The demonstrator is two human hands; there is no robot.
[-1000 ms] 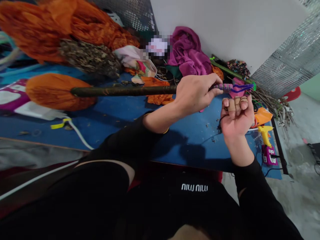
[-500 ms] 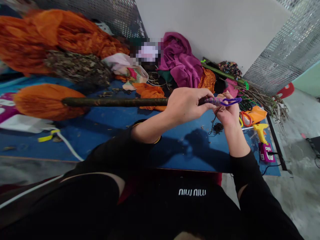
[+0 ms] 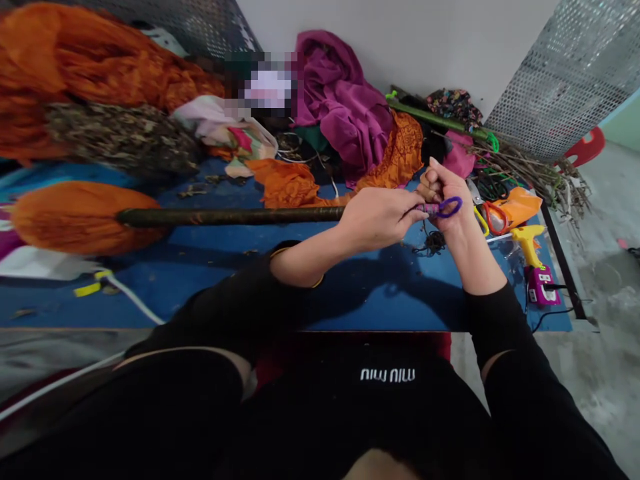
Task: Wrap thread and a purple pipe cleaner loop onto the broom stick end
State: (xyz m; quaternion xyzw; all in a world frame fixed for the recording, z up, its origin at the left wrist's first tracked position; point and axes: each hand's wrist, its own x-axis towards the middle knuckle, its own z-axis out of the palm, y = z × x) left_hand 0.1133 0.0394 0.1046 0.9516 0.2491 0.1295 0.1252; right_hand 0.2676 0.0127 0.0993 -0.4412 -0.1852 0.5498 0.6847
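My left hand is closed around a long dark stick near its right end, thumb and fingers pinching it. A pink and purple wrapping covers that end, and a purple loop sticks out of it, over my right wrist. At the stick's far left end is a rounded bundle of orange cloth. My right hand is curled beside the wrapped end, thumb up, its fingers closed on dark cord that is mostly hidden. A tangle of the dark cord shows just below the hands.
On the blue table, magenta cloth, orange cloth and dried plant matter lie along the back. A yellow glue gun, a purple power strip and a bundle of twigs are at the right.
My right hand has turned from lying under the wrapped end to a curled, thumb-up pose behind it. My left hand still grips the stick. The view has shifted slightly.
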